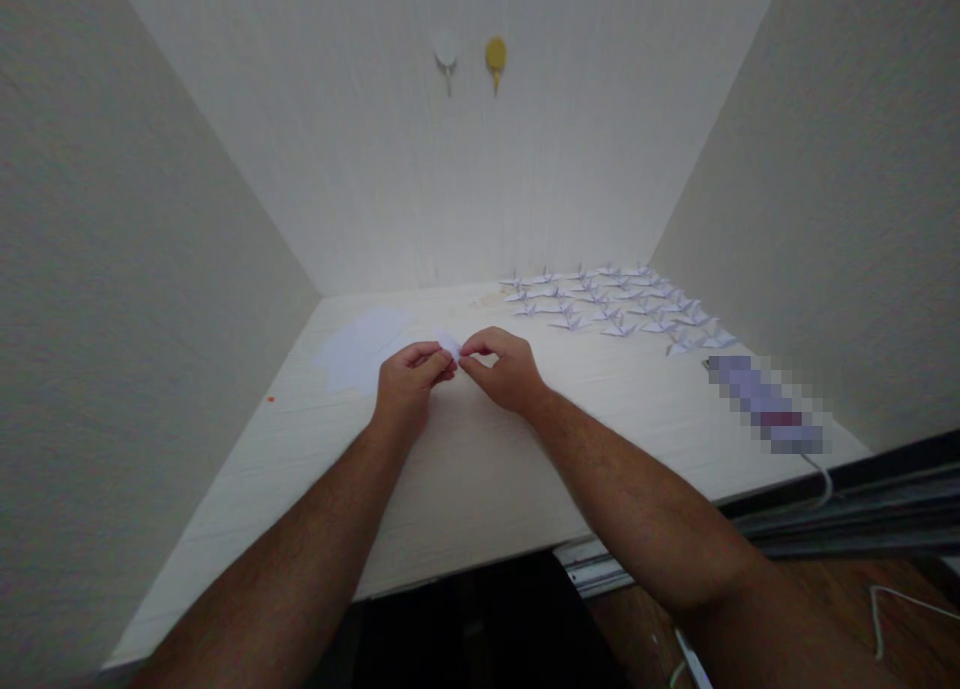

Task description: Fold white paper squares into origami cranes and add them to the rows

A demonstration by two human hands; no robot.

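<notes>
My left hand [409, 377] and my right hand [504, 369] meet over the middle of the pale wooden table [480, 489]. Both pinch a small folded piece of white paper [449, 345] between thumbs and fingertips, just above the tabletop. Most of the paper is hidden by my fingers. A stack of flat pale paper sheets [360, 347] lies just beyond my left hand. At the far right of the table stand several finished paper cranes [615, 304] in rows.
White walls close the table in on the left, back and right. Two hooks, one white [445, 53] and one yellow [495, 57], hang on the back wall. A blurred object [765, 405] with a white cable lies near the right edge. A tiny orange speck [270, 399] sits at left.
</notes>
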